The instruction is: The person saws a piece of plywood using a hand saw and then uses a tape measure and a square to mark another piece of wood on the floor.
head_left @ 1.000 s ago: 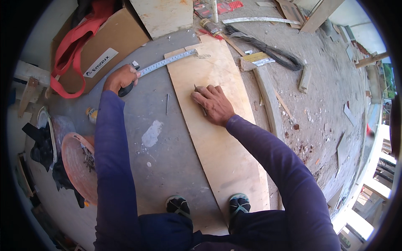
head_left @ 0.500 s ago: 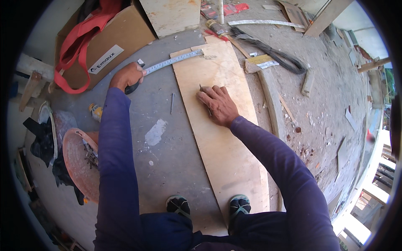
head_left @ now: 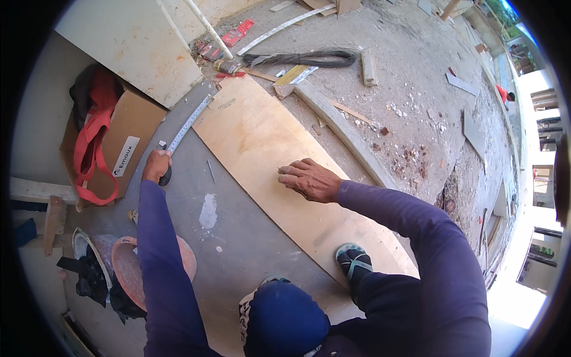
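- The plywood board (head_left: 256, 149) lies in front of you, its long axis slanting from far left to near right.
- Left of the board, your left hand (head_left: 156, 166) grips a tape measure (head_left: 190, 124), blade out toward the board's far-left corner.
- Your right hand (head_left: 310, 180), nearer, is over the board, fingers curled; any held object cannot be made out.

Left grip (head_left: 157, 166) clenched, right grip (head_left: 311, 180) flatter
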